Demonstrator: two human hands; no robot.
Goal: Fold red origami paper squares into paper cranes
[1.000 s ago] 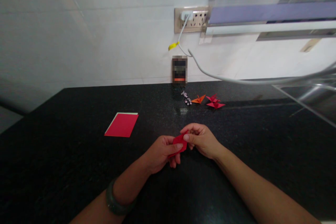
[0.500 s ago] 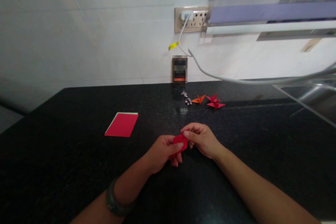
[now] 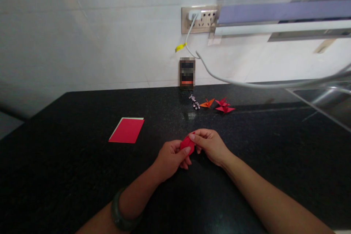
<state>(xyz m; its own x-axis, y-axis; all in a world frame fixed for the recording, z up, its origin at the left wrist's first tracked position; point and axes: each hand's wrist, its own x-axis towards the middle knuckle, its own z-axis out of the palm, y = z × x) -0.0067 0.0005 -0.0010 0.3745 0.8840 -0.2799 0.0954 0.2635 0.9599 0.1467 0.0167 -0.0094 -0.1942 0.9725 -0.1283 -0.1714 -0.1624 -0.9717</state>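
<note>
A small folded red paper piece [image 3: 187,142] is pinched between both my hands just above the black countertop [image 3: 68,175]. My left hand [image 3: 170,159] grips its lower left side with thumb on top. Closed on its upper right edge is my right hand [image 3: 210,145], fingers curled. A dark bangle sits on my left wrist. A stack of red paper sheets [image 3: 126,130] lies flat to the left of my hands.
At the back of the counter lie an orange paper crane [image 3: 207,103], a red paper crane [image 3: 224,106] and a small patterned piece [image 3: 195,102]. A phone [image 3: 187,73] leans on the white wall under a socket [image 3: 199,19]; its cable runs right.
The red paper has been drawn up slightly and looks more compact between my fingers. Both hands stay in nearly the same place.
</note>
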